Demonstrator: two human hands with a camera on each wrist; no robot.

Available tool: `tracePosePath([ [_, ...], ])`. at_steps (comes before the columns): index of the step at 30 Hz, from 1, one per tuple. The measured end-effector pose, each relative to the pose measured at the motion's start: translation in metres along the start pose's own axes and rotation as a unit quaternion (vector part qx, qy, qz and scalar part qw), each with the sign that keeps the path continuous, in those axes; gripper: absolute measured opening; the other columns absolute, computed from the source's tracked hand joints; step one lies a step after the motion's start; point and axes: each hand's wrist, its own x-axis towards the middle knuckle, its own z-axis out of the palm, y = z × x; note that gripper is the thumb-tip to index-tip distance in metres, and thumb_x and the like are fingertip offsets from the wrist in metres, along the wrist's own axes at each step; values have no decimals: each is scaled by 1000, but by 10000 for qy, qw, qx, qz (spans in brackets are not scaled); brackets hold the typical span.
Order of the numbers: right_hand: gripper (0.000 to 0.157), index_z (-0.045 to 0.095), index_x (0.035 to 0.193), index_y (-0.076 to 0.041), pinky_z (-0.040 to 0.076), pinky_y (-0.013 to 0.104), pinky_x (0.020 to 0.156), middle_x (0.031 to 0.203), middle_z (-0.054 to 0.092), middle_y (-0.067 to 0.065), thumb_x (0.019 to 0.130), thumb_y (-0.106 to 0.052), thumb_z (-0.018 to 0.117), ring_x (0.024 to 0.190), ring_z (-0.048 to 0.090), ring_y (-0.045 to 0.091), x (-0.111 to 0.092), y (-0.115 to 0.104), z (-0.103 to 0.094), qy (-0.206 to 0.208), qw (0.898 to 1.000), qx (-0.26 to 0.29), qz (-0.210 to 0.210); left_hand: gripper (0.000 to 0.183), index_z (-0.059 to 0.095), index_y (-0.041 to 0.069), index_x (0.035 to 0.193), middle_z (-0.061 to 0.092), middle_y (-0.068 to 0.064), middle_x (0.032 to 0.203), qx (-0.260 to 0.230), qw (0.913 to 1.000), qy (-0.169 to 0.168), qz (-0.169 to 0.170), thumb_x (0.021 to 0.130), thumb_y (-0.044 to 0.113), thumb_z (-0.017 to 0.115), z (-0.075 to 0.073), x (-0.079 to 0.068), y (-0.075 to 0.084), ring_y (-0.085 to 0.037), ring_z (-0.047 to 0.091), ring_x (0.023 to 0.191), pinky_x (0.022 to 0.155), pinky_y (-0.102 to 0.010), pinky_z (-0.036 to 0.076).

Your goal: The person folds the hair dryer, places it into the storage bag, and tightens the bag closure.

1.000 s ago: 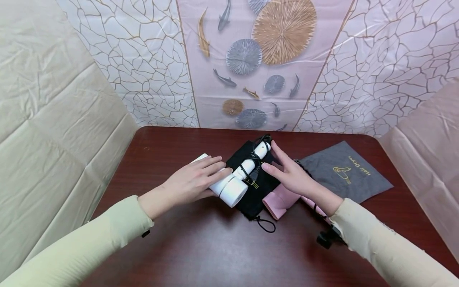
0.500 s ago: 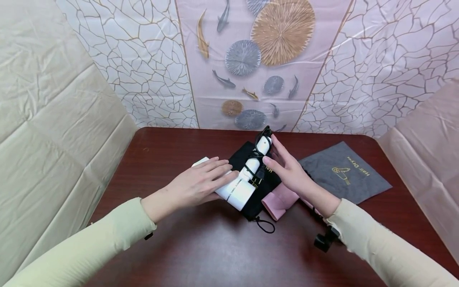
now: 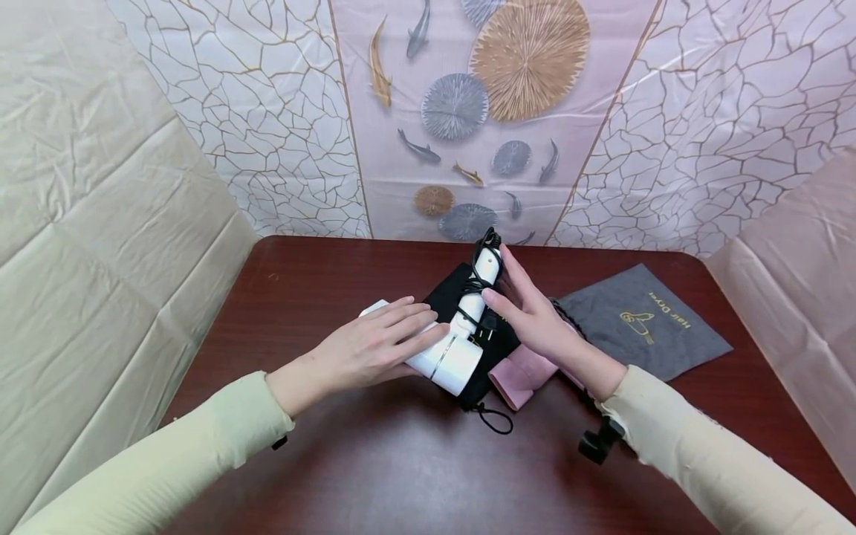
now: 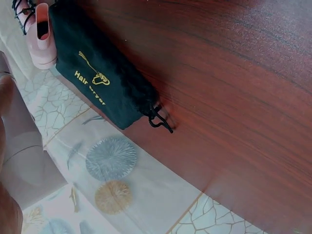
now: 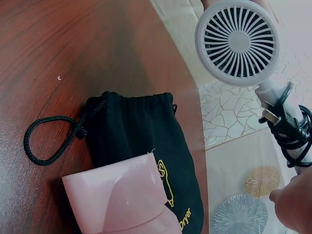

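A white hair dryer point(image 3: 460, 365) with black cord wound round its handle is held above a black drawstring pouch point(image 3: 446, 296). My left hand point(image 3: 371, 343) grips the barrel, its fingers laid over the top. My right hand point(image 3: 538, 316) holds the handle near its far end, thumb on the near side. In the right wrist view the round slotted grille of the white hair dryer point(image 5: 239, 41) shows, clear of the table. A pink hair dryer point(image 3: 524, 374) lies beside the black pouch, partly under my right forearm.
A flat grey pouch point(image 3: 652, 323) printed "Hair Dryer" lies at the right of the dark wooden table point(image 3: 428, 475). The black pouch's cord loop point(image 3: 495, 422) sticks out towards me. Patterned cloth point(image 3: 461, 171) hangs behind the table.
The white hair dryer has been lifted a little and turned, its handle now pointing more straight away from me. My left hand has shifted right with the barrel; my right hand has moved with the handle.
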Motion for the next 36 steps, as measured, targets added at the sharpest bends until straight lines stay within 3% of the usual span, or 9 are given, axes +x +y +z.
tracePosePath([
  [10,81,-2,173,-17,19,55,130,180,-4,7,112,-16,52,164,12,29,13,-5,14,38,9998,109,-152,69,59,3,147,67,-15,136,429,9985,288,175,94,40,82,1,0,6,-30,65,125,117,-43,47],
  [20,82,5,174,-26,25,55,128,180,1,5,111,-23,57,162,19,27,22,-8,23,266,9993,-246,-94,66,59,2,146,68,-15,135,684,9966,394,216,96,40,79,0,-1,6,-29,66,124,118,-42,47],
  [33,81,8,174,-23,24,54,128,178,10,7,110,-14,57,160,23,25,28,-5,27,126,9976,-261,-628,58,62,2,144,68,-14,135,907,9937,515,408,101,40,72,1,-5,4,-29,68,123,116,-43,49],
  [36,78,13,173,-19,25,55,128,178,15,9,109,-12,57,160,25,26,29,-7,29,64,9954,-529,-802,52,61,1,144,68,-15,136,913,9932,463,561,104,34,67,2,-5,4,-30,67,125,117,-44,47],
])
